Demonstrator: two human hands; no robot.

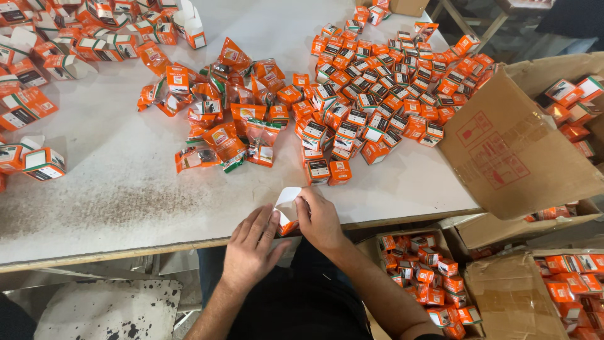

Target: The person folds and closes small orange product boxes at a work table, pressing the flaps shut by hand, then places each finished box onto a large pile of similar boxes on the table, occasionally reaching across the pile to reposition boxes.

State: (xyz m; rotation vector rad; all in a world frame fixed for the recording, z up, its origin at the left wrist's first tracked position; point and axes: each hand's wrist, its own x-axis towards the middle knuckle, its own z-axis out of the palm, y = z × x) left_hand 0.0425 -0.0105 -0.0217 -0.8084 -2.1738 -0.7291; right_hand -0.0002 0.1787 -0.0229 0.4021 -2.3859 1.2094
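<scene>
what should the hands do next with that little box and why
Probably tuck the white flap down to shut the box. Both the left hand and right hand hold it at the table edge, its flap standing open, while the boxes piled beyond look shut.

Small orange carton [288, 214] at table edge; orange boxes [384, 82] heaped beyond, sachets [236, 135] perhaps plastic

Small orange box [287, 217] mostly hidden between left hand [251, 249] and right hand [319, 220]; white flap only showing. Cardboard carton [522, 145] at 3 o'clock cut by edge. Box print too small.
</scene>
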